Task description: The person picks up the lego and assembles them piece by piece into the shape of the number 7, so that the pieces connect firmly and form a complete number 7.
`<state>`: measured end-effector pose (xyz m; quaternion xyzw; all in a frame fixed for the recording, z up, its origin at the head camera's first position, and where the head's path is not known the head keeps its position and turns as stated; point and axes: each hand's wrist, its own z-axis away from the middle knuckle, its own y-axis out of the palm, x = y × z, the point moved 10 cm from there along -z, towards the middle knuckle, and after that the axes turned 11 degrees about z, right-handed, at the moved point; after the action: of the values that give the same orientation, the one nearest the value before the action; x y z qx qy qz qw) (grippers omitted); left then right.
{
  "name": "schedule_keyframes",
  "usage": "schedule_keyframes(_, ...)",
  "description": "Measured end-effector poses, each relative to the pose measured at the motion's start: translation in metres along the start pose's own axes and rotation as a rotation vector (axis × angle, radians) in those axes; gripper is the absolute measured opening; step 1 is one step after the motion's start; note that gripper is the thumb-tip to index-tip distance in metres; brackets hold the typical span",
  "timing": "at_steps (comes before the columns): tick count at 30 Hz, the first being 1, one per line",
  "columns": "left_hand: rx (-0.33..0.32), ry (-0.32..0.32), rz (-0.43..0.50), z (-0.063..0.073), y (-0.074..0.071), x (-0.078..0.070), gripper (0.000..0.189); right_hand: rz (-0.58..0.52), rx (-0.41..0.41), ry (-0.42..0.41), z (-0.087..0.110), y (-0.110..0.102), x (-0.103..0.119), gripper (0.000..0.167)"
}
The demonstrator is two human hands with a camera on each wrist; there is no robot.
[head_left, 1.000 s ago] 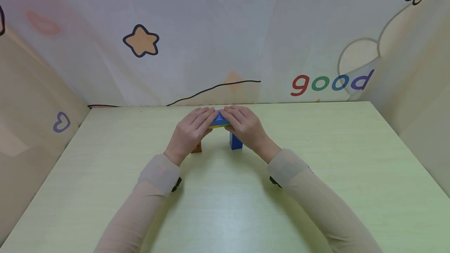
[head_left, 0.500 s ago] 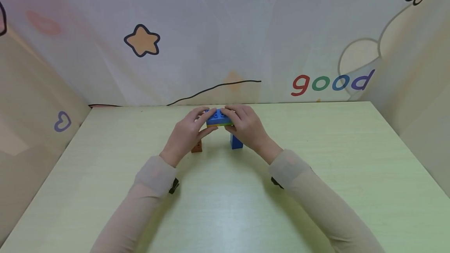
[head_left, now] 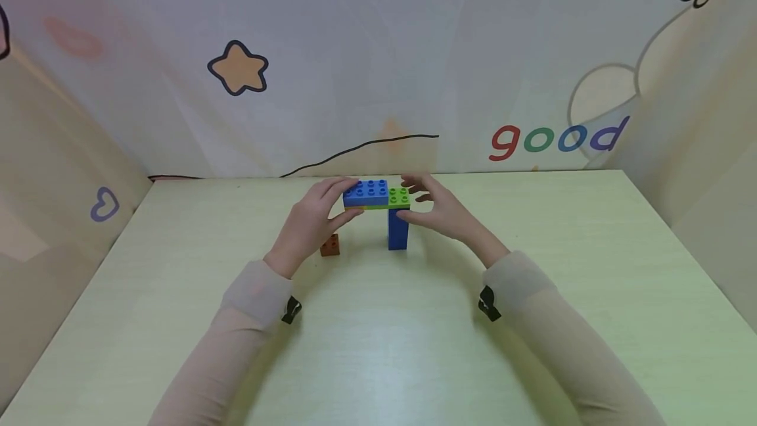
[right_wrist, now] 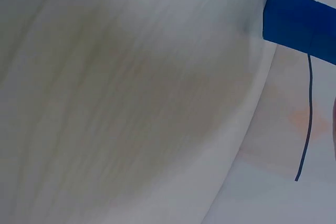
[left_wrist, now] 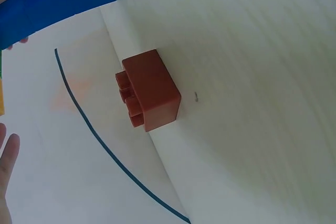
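Observation:
A blue brick (head_left: 367,193) with several studs lies flat on a thin layer, green (head_left: 399,197) at its right and yellow at its left. That layer's right end rests over an upright blue column (head_left: 398,230) on the table; its left end reaches out sideways. My left hand (head_left: 307,219) pinches the left end of the blue brick, fingers on top and thumb below. The right hand (head_left: 439,209) is spread beside the green end, thumb near the column's top. Beneath the left hand stands a red-brown studded brick (left_wrist: 152,92), partly covered in the head view.
The bricks stand near the back of a pale table (head_left: 378,347). Behind is a printed cloth wall (head_left: 355,71), with more cloth along both sides.
My right hand has drawn back to the right and its fingers have spread, uncovering the green end and the column. The left fingers have loosened slightly on the blue brick.

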<state>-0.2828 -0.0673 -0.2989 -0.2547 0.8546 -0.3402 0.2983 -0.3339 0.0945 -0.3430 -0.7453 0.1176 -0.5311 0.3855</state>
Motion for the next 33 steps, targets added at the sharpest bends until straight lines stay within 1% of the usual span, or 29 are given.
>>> schedule_keyframes(4, 0.009, -0.029, 0.013, 0.0, -0.001, 0.002, 0.053, -0.072, 0.029, 0.032, 0.003, 0.0, -0.007, 0.054)
schedule_keyframes(7, 0.023, -0.047, 0.024, 0.0, 0.0, 0.004, 0.054, -0.1, 0.036, 0.044, 0.004, -0.001, -0.008, 0.047)
schedule_keyframes(11, 0.036, -0.072, 0.051, 0.001, -0.002, 0.007, 0.058, -0.109, 0.044, 0.068, 0.004, -0.001, -0.01, 0.045)
schedule_keyframes(14, 0.06, -0.113, 0.081, 0.003, -0.002, 0.012, 0.064, -0.114, 0.049, 0.081, 0.004, -0.002, -0.011, 0.044)
schedule_keyframes(17, 0.112, -0.191, 0.12, 0.007, 0.0, 0.022, 0.069, -0.12, 0.052, 0.086, 0.005, -0.003, -0.01, 0.044)
schedule_keyframes(22, 0.24, -0.37, 0.206, 0.017, 0.01, 0.042, 0.072, -0.126, 0.055, 0.096, 0.006, -0.004, -0.009, 0.043)
schedule_keyframes(24, 0.289, -0.422, 0.241, 0.022, 0.014, 0.048, 0.071, -0.126, 0.056, 0.099, 0.006, -0.004, -0.009, 0.043)
schedule_keyframes(26, 0.328, -0.453, 0.278, 0.026, 0.018, 0.053, 0.069, -0.129, 0.056, 0.1, 0.006, -0.004, -0.01, 0.043)
schedule_keyframes(28, 0.358, -0.472, 0.313, 0.031, 0.021, 0.057, 0.066, -0.133, 0.057, 0.099, 0.005, -0.004, -0.01, 0.043)
schedule_keyframes(33, 0.411, -0.509, 0.398, 0.042, 0.029, 0.068, 0.058, -0.143, 0.06, 0.099, 0.005, -0.003, -0.011, 0.043)
